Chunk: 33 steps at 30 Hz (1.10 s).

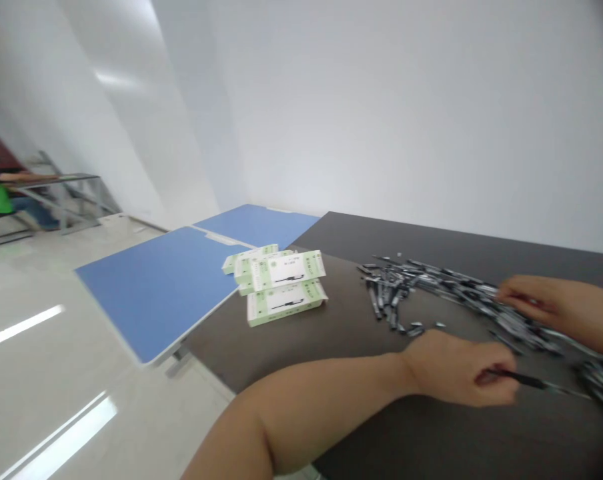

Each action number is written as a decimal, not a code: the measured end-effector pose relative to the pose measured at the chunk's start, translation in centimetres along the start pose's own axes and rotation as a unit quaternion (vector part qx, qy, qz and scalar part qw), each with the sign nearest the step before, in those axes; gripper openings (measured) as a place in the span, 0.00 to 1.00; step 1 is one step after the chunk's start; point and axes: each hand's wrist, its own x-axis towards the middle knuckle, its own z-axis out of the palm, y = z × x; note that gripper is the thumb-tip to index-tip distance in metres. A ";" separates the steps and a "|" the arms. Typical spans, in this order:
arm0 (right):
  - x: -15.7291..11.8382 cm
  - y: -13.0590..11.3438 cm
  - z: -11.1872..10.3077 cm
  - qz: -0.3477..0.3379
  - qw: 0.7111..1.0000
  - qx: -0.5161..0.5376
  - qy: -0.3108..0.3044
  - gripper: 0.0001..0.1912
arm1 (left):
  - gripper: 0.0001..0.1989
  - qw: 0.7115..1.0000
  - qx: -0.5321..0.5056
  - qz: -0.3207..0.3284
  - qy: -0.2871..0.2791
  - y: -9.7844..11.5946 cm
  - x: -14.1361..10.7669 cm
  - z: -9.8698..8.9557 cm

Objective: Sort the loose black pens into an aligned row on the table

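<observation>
My left hand (464, 370) is closed around a slim black pen (529, 381), whose thin end sticks out to the right, low over the dark table. My right hand (526, 298) is curled shut above the far side of the pen pile; what its fingers hold, if anything, is hidden. Beneath and beside it spreads a long heap of black and clear pens (461, 290). Several small black pieces, perhaps caps, (415, 329) lie between the heap and my left hand. At the right edge sits a blurred bundle of dark and clear parts (601, 380).
Green and white pen boxes (286, 303) are stacked on the dark table (281, 347), left of the pens. Blue-topped tables (166, 287) adjoin it on the left. A white wall (406, 120) stands behind. Far left, a person (26, 200) sits at another table.
</observation>
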 end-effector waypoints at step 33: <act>3.7 -5.9 8.1 -0.077 0.941 -0.131 -0.303 0.07 | 0.02 0.992 -0.007 0.048 -0.119 0.1 -1.2 -1.0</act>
